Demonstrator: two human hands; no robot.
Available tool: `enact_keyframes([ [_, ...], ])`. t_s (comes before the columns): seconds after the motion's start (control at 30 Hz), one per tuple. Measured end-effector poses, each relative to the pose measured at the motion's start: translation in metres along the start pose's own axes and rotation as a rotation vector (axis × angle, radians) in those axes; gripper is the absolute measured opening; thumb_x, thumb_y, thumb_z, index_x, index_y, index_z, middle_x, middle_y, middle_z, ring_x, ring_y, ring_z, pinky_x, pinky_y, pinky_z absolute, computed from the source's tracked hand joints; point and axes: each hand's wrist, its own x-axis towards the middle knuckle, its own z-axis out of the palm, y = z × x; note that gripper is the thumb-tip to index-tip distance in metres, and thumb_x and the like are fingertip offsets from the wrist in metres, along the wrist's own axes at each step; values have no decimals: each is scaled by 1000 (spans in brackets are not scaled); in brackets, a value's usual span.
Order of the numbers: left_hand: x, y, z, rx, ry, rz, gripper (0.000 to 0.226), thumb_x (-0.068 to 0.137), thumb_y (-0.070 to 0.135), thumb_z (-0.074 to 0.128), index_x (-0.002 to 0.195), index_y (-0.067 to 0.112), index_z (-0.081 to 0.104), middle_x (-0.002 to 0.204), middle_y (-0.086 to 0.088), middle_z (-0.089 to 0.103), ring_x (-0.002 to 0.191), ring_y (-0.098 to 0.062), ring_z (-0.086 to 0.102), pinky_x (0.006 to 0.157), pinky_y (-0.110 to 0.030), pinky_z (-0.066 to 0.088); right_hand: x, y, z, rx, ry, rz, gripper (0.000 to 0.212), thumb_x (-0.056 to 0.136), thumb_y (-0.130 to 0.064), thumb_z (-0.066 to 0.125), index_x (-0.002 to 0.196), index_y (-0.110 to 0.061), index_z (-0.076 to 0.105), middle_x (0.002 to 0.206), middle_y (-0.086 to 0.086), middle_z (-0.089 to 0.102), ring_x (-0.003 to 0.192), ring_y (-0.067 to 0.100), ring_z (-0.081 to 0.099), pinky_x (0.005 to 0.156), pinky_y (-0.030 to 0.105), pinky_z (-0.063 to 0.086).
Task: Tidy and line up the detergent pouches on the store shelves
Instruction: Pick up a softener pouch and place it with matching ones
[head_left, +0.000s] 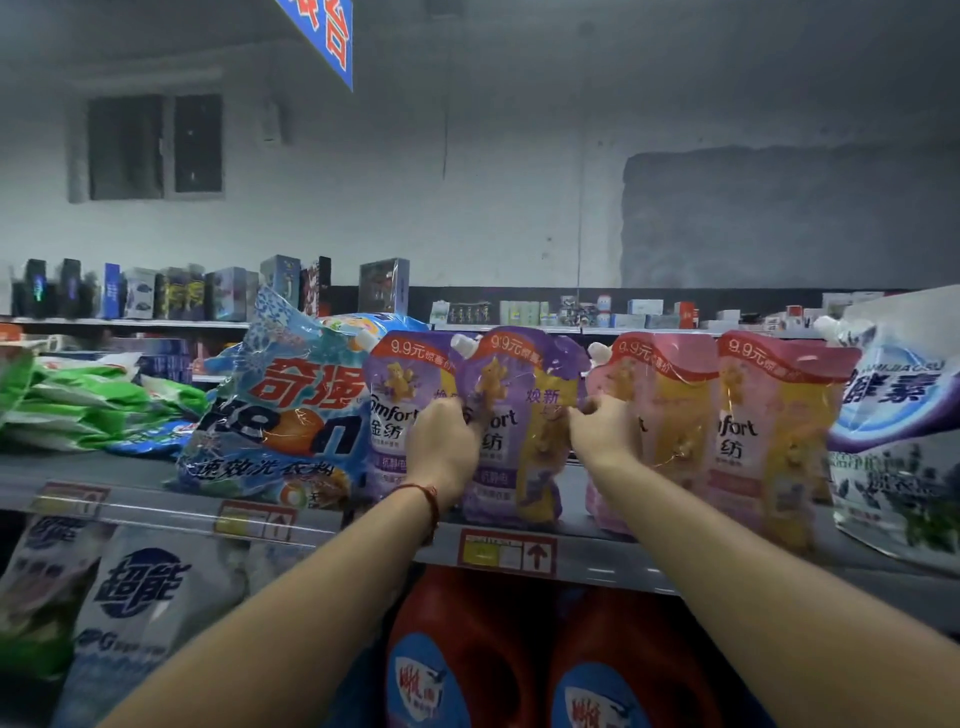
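Left hand (441, 447) gripped purple Comfort pouch (519, 415) | right hand (605, 426) pinched, probably, its edge | soft, sloshy; hold both sides

The purple pouches (519, 415) and pink pouches (727, 415) are glossy, crinkled plastic film. The blue bag (280, 410) is shiny plastic too. The shelf (597, 564) edge looks like smooth grey metal.
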Motion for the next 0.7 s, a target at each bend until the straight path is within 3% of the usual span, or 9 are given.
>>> enact_keyframes([
  [0.1,-2,-1,3,124,31,60,40,97,46,57,105,8,63,104,-8,63,97,-28,60,82,-39,49,-2,4,-1,13,-45,-26,14,89,-18,61,76,-18,62,79,2,66,79,25,60,69,30,47],
  [0.23,-5,-3,-5,244,-36,97,56,92,51,61,126,9,47,115,-10,60,106,-30,60,85,-41,52,0,-3,-4,19,-207,-5,2,83,-12,66,85,-12,67,92,7,72,89,26,67,87,45,55],
  [0.37,-18,-8,-15,436,-29,254,67,95,55,51,144,10,39,126,-11,54,114,-28,56,91,-38,49,-17,-8,-26,-162,-371,-166,23,86,-15,66,108,-19,63,106,-3,69,102,20,63,93,39,52],
  [0.47,-29,-5,-19,482,-8,413,69,95,53,51,149,13,40,142,-15,50,126,-31,52,100,-44,45,-37,-5,-57,-579,-392,-441,63,91,-26,62,148,-20,34,143,-4,46,134,19,40,107,32,35],
  [0.53,-38,5,-20,473,-49,491,72,93,57,48,151,15,39,152,-18,43,136,-35,45,108,-49,40,-43,5,-74,-814,-370,-561,78,93,-34,58,156,-22,13,162,-2,15,149,16,11,118,31,15],
  [0.6,-47,20,-17,493,-127,519,79,89,64,34,154,19,33,158,-17,33,143,-36,35,115,-51,32,-45,16,-93,-909,-384,-552,81,94,-39,56,156,-26,5,164,-4,1,150,15,-2,119,30,4],
  [0.7,-59,44,-4,518,-195,580,89,84,72,13,156,23,26,163,-14,23,148,-35,26,119,-51,24,-47,31,-120,-994,-418,-488,85,93,-46,56,156,-28,1,164,-4,-3,150,16,-6,119,32,0],
])
